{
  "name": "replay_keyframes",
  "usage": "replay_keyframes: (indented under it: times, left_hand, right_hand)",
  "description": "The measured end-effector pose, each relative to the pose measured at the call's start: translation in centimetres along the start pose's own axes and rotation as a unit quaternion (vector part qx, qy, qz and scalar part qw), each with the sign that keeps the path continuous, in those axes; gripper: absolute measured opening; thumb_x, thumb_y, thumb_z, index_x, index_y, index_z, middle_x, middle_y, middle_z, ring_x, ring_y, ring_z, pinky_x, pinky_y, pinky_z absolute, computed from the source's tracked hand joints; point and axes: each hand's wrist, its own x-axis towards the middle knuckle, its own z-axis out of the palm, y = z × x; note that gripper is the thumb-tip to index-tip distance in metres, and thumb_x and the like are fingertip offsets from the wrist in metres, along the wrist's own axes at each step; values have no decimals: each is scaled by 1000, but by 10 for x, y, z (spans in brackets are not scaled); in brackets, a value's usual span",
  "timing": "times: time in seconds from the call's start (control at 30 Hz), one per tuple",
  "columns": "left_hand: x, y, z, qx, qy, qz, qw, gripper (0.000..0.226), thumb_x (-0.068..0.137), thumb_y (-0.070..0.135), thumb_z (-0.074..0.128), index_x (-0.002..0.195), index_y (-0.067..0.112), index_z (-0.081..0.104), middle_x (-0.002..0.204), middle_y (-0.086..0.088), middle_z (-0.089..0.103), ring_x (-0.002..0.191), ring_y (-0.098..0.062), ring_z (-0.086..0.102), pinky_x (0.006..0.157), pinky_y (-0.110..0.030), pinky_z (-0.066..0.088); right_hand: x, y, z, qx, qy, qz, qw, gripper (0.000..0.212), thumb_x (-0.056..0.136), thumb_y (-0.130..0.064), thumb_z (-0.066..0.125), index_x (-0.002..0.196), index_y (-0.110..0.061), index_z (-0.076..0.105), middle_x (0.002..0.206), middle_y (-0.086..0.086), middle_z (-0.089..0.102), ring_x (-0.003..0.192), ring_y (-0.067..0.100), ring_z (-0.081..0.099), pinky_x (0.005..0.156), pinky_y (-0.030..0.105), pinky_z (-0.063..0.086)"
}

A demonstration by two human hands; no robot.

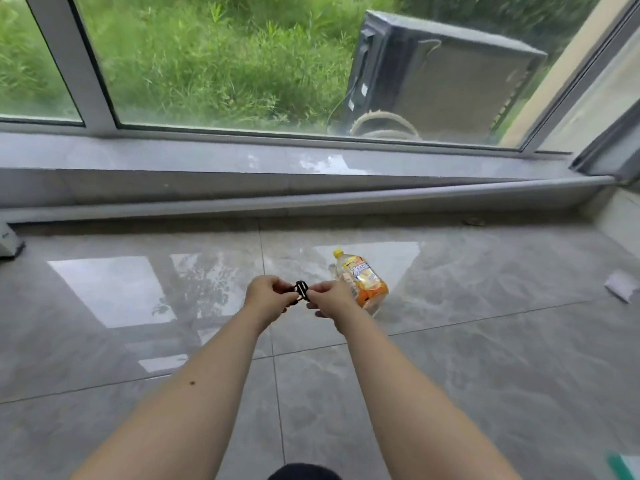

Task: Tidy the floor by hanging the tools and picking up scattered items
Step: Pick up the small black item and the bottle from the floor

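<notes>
Below the window sill (242, 161), on the grey tiled floor (450, 375), everything sat in relation to one bottle (363, 280). Far left of the bottle, at the frame's edge against the sill's base, stood part of a white box-like object (8, 242), too cropped to identify. Just left of the bottle, both bare forearms reached forward from the bottom of the frame, and the hands met above the floor. The left hand (266, 296) had its fingers curled, pinching one side of a small black clip (301, 290). The right hand (329, 299) pinched the clip's other side with thumb and fingertips, its remaining fingers bent beneath; this hand overlapped the bottle's near left edge. The bottle itself lay tilted on the floor, yellow cap pointing toward the sill, an orange and yellow label around it; its contents could not be made out. Well right of the bottle lay a white scrap (621, 289) on the tiles.
</notes>
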Motion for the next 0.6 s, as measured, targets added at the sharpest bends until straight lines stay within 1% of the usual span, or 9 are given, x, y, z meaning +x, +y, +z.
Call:
replay_keyframes:
  times: [0.03,0.1,0.17,0.23,0.33,0.4,0.47,0.57,0.6]
  left_hand:
    - [8,5,8,-8,1,-3,1000,17,81,-2,67,73,10,59,73,-9,64,63,-16,61,58,-23,47]
    - [25,8,22,-22,2,-16,1000,16,82,0,66,72,10,59,74,-10,64,68,-20,62,56,-22,45]
    - [46,7,34,-29,-1,-28,999,15,83,3,66,71,9,59,77,-12,64,73,-24,61,56,-23,45]
    - [68,4,42,-37,-6,-34,999,16,83,8,66,70,10,57,78,-13,64,70,-23,58,55,-24,44]
    - [98,3,48,-38,-12,-39,998,13,84,15,68,77,8,59,78,-10,64,67,-20,56,62,-28,46]
    - [115,3,55,-42,-14,-45,998,16,85,17,67,76,8,57,78,-10,63,71,-23,55,67,-30,45]
    - [135,2,67,-51,-23,-58,997,20,85,16,66,71,10,54,80,-11,62,73,-25,54,68,-31,44]
    - [160,-3,97,-45,-50,-75,995,24,86,16,64,66,13,52,75,-7,59,70,-24,51,66,-29,43]
    - [165,-4,108,-43,-57,-75,995,26,87,16,64,64,14,52,70,-4,56,65,-22,49,63,-27,42]
  right_hand:
    - [7,-1,-8,9,4,3,1000,25,92,-3,52,113,5,63,87,11,59,61,8,54,54,20,39]
    - [22,-1,-16,17,7,6,1000,22,92,-3,51,110,0,65,86,12,59,60,7,53,54,20,38]
    - [40,0,-20,15,16,9,1000,17,92,-2,51,102,-5,65,89,14,57,60,7,53,53,21,36]
    - [59,1,-19,12,29,17,999,12,91,-2,51,93,-8,62,89,14,57,59,8,52,52,21,36]
    - [88,0,-16,15,52,24,998,12,89,-3,53,88,-11,63,88,13,60,64,14,55,54,21,37]
    - [104,0,-20,12,70,22,997,16,88,-4,53,93,-10,68,88,11,62,68,15,56,56,20,39]
    - [121,3,-26,-16,93,19,995,22,88,-6,54,103,-5,70,90,8,63,81,17,56,59,19,40]
    - [145,17,-42,-62,126,21,990,25,89,-9,54,109,-5,69,104,7,68,90,13,54,71,15,41]
    - [151,22,-48,-77,134,22,988,26,89,-10,54,110,-6,69,109,7,69,89,13,54,66,10,40]
